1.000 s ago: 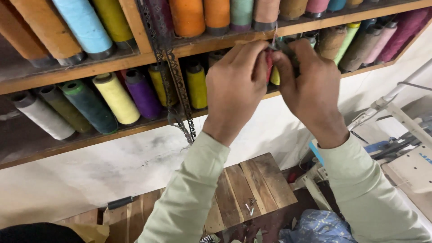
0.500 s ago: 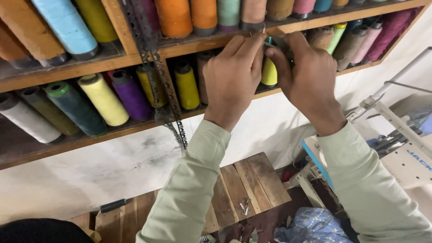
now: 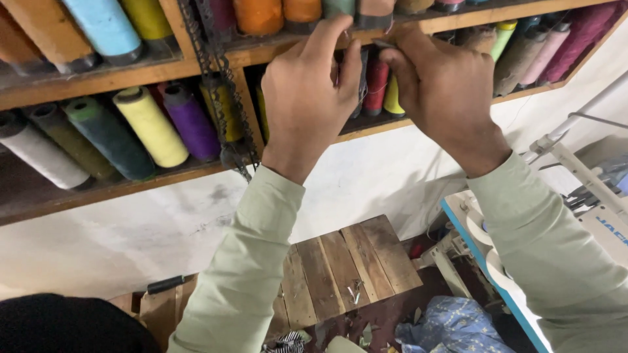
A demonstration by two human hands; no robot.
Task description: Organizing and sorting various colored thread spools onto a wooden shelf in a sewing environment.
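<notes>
A red thread cone (image 3: 376, 82) on the wooden shelf (image 3: 98, 78) is flanked by the left hand (image 3: 307, 98), fingers curled, and the right hand (image 3: 445, 91), pinching something small at twelve o'clock.

— Where are the hands?

— Both are raised to the wooden shelf (image 3: 118, 75). The left hand (image 3: 307, 98) and right hand (image 3: 445, 91) meet in front of a red thread cone (image 3: 376, 82), fingertips pinched together on something too small to make out.

— What's around them?

— Rows of thread cones: a yellow cone (image 3: 150, 127), a purple cone (image 3: 190, 121), a white cone (image 3: 42, 153), orange ones above. A dark chain (image 3: 219, 78) hangs down the shelf post.

— And below?

— A small wooden stool (image 3: 347, 268), blue cloth (image 3: 451, 327) on the floor, and a sewing machine (image 3: 589, 202) at the right edge.
</notes>
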